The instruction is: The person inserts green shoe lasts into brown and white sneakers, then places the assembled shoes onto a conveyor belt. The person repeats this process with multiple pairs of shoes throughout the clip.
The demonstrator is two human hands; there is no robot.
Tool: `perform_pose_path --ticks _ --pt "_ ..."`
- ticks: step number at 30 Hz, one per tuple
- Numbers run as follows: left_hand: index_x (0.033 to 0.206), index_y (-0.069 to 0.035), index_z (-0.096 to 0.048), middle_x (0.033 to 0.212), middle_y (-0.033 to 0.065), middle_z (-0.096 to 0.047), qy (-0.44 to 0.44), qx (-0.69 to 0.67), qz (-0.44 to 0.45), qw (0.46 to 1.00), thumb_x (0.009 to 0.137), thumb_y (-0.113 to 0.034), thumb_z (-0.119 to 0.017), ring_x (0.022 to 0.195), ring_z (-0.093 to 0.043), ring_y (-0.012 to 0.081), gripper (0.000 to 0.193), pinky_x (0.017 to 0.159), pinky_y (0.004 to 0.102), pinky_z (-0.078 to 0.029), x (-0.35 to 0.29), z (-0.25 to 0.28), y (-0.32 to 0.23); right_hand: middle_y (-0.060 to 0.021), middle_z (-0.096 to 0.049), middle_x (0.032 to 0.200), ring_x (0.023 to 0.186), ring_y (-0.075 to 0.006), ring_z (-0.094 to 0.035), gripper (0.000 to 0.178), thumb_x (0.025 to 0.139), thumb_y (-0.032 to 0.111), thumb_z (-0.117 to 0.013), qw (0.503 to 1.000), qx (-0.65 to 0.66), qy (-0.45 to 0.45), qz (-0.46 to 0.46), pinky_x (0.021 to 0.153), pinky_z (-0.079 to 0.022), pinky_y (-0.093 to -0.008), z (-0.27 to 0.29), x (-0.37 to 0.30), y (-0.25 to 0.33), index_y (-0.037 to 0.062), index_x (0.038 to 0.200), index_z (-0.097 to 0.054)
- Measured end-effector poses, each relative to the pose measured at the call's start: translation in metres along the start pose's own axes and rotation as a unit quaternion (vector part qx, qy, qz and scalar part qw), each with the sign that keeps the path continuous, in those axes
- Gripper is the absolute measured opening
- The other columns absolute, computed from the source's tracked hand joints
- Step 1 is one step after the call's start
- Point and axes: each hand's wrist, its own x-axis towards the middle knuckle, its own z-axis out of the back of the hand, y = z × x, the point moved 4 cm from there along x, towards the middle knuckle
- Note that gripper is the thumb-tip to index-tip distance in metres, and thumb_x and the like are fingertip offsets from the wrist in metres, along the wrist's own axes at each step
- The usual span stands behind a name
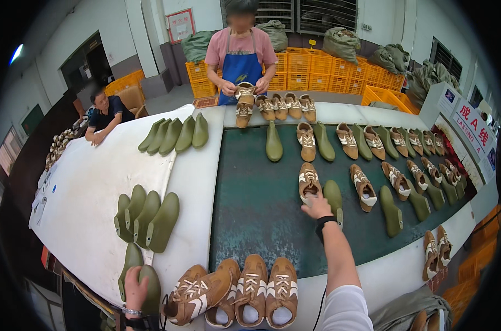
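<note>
My right hand (317, 208) is closed at the heel of a tan sneaker (309, 179) with white stripes and laces, which lies on the green belt (250, 204). A finger reaches to the sneaker's opening. Close beside it, on the right, lies a green shoe last (332, 196). At the lower left, my left hand (134, 288) is closed around a green shoe last (151, 287) at the table edge. Its fingertips are partly hidden. A second last (131, 262) lies against it. Several finished-looking sneakers (250, 289) stand in a row between my arms.
Sneakers and lasts lie in two rows along the belt's right. Groups of lasts (161, 223) rest on the white table (107, 176). Across the belt a person in a blue apron (239, 69) holds a sneaker; another person (110, 113) leans at the far left. Yellow crates (311, 69) stand behind.
</note>
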Motion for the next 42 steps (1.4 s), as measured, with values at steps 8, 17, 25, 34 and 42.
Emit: perform_pose_path --ticks 8,17,25,34,42 --pt "0.138 0.005 -0.036 0.134 0.0258 -0.047 0.192 -0.026 0.240 0.951 0.072 -0.043 -0.075 0.127 -0.045 0.0341 0.091 0.104 0.0386 -0.038 -0.042 -0.017 0.123 -0.0230 -0.034 0.141 0.114 -0.0412 -0.050 0.043 0.077 0.019 -0.064 0.989 0.013 -0.145 0.029 0.092 -0.047 -0.0488 -0.008 -0.030 0.012 0.0187 0.120 -0.059" --pt "0.143 -0.001 -0.030 0.122 0.0253 -0.057 0.265 -0.021 0.224 0.938 0.067 -0.036 -0.080 0.112 -0.057 0.0347 0.096 0.093 0.0380 -0.046 -0.060 -0.046 0.147 -0.0178 -0.069 0.090 0.079 -0.0249 -0.068 0.024 0.084 0.008 -0.061 0.947 0.219 0.041 0.232 0.071 -0.052 -0.0320 0.073 -0.214 0.123 -0.0011 0.105 -0.064" --pt "0.142 -0.002 -0.030 0.127 0.0131 -0.053 0.176 -0.536 0.253 0.786 0.083 -0.007 -0.066 0.108 -0.057 0.0219 0.070 0.092 0.0348 -0.049 -0.035 0.026 0.103 -0.0163 -0.067 0.091 0.083 -0.0287 -0.067 0.031 0.082 0.012 -0.063 0.884 0.250 0.110 0.380 0.074 -0.052 -0.0346 0.107 -0.340 0.242 0.0042 0.112 -0.063" --pt "0.151 -0.010 -0.006 0.145 0.0136 -0.034 0.253 -0.722 -0.033 0.643 0.092 -0.013 -0.057 0.126 -0.043 0.0227 0.077 0.105 0.0353 -0.035 -0.020 0.038 -0.153 -0.0092 -0.054 0.128 0.112 -0.0200 -0.055 0.055 0.094 0.031 -0.058 0.650 0.717 0.222 0.120 0.092 -0.046 -0.0324 0.058 -0.324 0.304 0.0036 0.137 -0.040" --pt "0.141 0.001 -0.035 0.133 0.0192 -0.050 0.383 -0.262 -0.170 0.869 0.084 -0.026 -0.070 0.116 -0.053 0.0275 0.072 0.098 0.0351 -0.042 -0.039 -0.005 -0.106 -0.0191 -0.055 0.114 0.090 -0.0256 -0.057 0.050 0.094 0.046 -0.052 0.371 0.866 0.265 -0.204 0.066 -0.052 -0.0275 -0.005 -0.215 0.142 0.0050 0.123 -0.052"
